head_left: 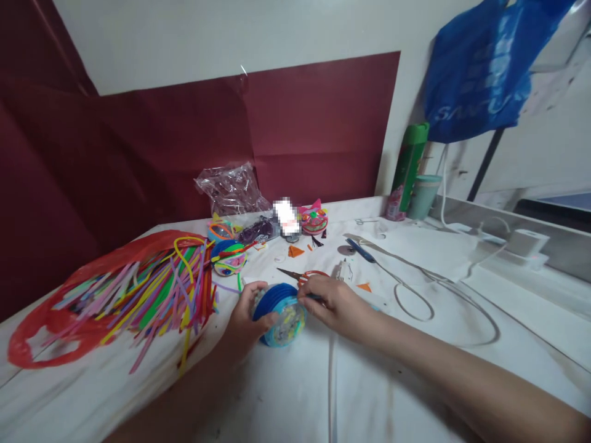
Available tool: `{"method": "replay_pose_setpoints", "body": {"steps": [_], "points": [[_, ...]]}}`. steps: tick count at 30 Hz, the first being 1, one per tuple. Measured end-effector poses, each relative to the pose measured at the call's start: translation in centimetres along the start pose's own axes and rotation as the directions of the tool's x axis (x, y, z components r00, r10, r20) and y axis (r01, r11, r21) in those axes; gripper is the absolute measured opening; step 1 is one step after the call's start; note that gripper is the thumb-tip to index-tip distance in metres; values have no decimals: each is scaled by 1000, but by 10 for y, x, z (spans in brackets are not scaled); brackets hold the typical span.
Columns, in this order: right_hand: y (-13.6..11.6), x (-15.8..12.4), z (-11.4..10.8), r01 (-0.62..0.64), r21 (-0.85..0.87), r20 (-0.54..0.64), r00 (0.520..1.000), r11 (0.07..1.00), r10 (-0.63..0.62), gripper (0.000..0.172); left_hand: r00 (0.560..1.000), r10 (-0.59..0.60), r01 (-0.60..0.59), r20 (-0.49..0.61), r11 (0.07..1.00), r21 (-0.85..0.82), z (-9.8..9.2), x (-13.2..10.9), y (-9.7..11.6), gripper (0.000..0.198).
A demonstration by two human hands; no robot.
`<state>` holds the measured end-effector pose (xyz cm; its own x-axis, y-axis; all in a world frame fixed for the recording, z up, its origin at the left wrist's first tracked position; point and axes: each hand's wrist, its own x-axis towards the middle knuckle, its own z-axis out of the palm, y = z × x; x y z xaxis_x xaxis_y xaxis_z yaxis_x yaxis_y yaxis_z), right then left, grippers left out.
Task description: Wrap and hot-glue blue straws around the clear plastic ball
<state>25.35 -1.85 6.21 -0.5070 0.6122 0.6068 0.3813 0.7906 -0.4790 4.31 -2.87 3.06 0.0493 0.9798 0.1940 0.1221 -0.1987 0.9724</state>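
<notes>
My left hand [247,317] is wrapped round a ball [279,314] bound in blue pipe cleaner, with a glittery clear part at its lower side. My right hand [335,301] touches the ball's right side, fingers pinched on a thin dark end of the blue strand. Both hands rest low over the white table [415,369]. Orange-handled scissors [302,275] lie just behind the ball.
A red plastic bag [55,320] spills several coloured pipe cleaners [157,289] at the left. Finished wrapped balls [228,257] and a pink cat-shaped one [314,219] sit behind. A glue gun [342,269], white cables [415,289], a green can [409,166] and a cup [422,195] lie right.
</notes>
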Motion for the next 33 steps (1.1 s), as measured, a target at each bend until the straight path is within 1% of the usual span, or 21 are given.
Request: {"method": "replay_pose_setpoints", "body": {"steps": [4, 7, 11, 15, 18, 24, 29, 33], "points": [[4, -2, -5, 25, 11, 37, 999, 1000, -26, 13, 1000, 18, -18, -12, 999, 49, 2, -2, 1, 54], [3, -2, -3, 21, 34, 75, 997, 999, -23, 12, 1000, 17, -16, -20, 998, 55, 3, -3, 0, 55], [1, -3, 2, 34, 68, 106, 994, 997, -41, 11, 1000, 17, -19, 16, 997, 74, 2, -4, -2, 56], [3, -4, 6, 44, 75, 110, 993, 996, -52, 12, 998, 4, -10, 55, 994, 107, 0, -5, -2, 59], [3, -4, 7, 47, 68, 118, 991, 997, -55, 12, 999, 4, -11, 53, 991, 137, 0, -4, -2, 62], [-1, -5, 7, 91, 10, 118, 989, 996, -92, 14, 999, -11, 6, 35, 990, 137, 1, -4, 0, 61], [0, -6, 10, 71, -18, 94, 993, 997, -69, 13, 999, -9, 2, 38, 984, 176, 2, -7, 1, 61], [0, -7, 13, 63, -24, 93, 994, 998, -61, 13, 999, -22, 17, 24, 981, 194, 4, -8, 6, 57]]}}
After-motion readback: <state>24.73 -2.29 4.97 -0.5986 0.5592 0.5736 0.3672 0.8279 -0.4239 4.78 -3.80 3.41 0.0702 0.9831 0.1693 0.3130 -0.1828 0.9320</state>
